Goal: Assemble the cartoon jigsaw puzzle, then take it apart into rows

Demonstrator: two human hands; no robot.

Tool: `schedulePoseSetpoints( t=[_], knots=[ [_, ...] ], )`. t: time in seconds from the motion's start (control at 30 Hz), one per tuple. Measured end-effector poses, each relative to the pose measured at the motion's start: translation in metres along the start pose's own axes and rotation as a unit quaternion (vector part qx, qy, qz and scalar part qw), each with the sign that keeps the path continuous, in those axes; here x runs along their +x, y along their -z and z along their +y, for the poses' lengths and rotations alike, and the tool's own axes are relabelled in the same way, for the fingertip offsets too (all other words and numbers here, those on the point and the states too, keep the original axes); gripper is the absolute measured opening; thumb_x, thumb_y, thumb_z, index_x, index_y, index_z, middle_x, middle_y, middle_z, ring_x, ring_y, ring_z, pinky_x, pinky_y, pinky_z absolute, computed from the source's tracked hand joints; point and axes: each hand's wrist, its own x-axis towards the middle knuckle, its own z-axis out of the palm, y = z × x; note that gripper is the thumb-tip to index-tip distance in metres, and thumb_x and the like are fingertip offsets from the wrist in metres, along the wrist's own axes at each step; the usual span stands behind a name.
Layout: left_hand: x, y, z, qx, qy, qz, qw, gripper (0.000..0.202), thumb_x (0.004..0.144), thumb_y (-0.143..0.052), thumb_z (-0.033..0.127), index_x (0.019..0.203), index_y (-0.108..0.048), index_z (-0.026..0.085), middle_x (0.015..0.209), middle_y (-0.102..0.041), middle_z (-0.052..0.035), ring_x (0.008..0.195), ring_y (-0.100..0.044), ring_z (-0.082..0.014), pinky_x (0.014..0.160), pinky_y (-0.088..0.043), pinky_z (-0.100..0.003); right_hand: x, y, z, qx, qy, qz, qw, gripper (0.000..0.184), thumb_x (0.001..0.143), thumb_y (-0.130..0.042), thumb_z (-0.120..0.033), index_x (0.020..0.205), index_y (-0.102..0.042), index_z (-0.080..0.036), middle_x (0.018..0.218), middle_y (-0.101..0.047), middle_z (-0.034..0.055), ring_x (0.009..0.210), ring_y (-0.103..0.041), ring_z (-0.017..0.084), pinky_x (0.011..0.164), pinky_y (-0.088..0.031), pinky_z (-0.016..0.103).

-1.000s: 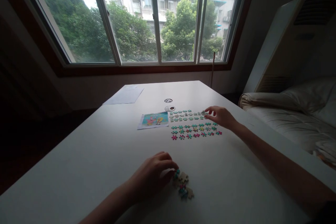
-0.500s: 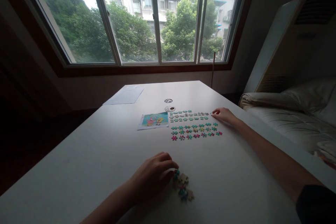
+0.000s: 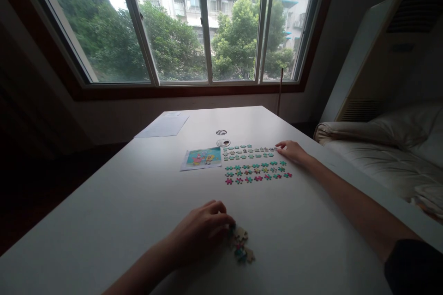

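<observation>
My left hand rests at the near middle of the table, its fingers curled and closed on a puzzle piece at the edge of a small heap of jigsaw pieces. Some pieces in that heap lie plain side up, others coloured side up. Farther off, my right hand is at the right end of an upper row of laid-out puzzle pieces. Its fingertips pinch a small piece there. Left of the rows lies a colourful reference picture.
The white table reaches toward a wide window. Papers lie at its far left, and two round fittings sit behind the picture. A pale sofa and a tall appliance stand to the right.
My right hand has shifted very slightly left, its fingers raised a little at the row's end. My left hand stays by the heap, with its fingers slightly moved.
</observation>
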Motion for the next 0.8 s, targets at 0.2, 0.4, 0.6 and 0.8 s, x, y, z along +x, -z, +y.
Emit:
schedulePoseSetpoints(
  t=[0.2,0.4,0.6,0.8],
  knots=[
    [-0.001,-0.006,-0.002,0.001,0.005,-0.005,1.0,0.025,0.08,-0.053,0.018,0.102,-0.059,0.028,0.097,-0.053,-0.0041,0.08,-0.055,-0.0156,0.07,-0.044,-0.025,-0.032,0.006,-0.044,0.011,0.08,0.019,0.997,0.022,0.077,-0.052,-0.031,0.093,-0.064,-0.022,0.086,-0.063,0.0027,0.07,-0.056,0.013,0.067,-0.041,0.024],
    [0.0,-0.01,-0.003,0.001,-0.001,-0.006,1.0,0.023,0.081,-0.052,0.02,0.102,-0.059,0.027,0.097,-0.053,-0.0041,0.079,-0.054,-0.0145,0.071,-0.045,-0.025,-0.089,0.009,-0.106,0.1,0.276,-0.01,0.956,0.015,0.08,-0.051,-0.024,0.086,-0.064,-0.018,0.081,-0.063,0.0041,0.07,-0.056,0.012,0.065,-0.042,0.024],
    [0.002,-0.014,-0.006,0.036,0.006,0.023,0.999,0.032,0.081,-0.045,0.008,0.102,-0.059,0.028,0.093,-0.055,-0.003,0.076,-0.055,-0.0138,0.068,-0.044,-0.024,-0.128,0.006,-0.141,0.118,0.346,-0.055,0.929,0.013,0.08,-0.052,-0.021,0.086,-0.064,-0.02,0.08,-0.064,0.0027,0.074,-0.056,0.013,0.07,-0.04,0.027],
    [0.002,-0.015,-0.004,0.04,0.034,0.049,0.997,0.015,0.08,-0.053,0.022,0.09,-0.063,0.024,0.088,-0.058,-0.0035,0.079,-0.055,-0.0162,0.069,-0.044,-0.026,-0.14,-0.006,-0.151,0.141,0.349,-0.084,0.923,0.016,0.079,-0.054,-0.024,0.09,-0.065,-0.023,0.08,-0.062,0.0014,0.07,-0.055,0.011,0.069,-0.04,0.025]
  ],
)
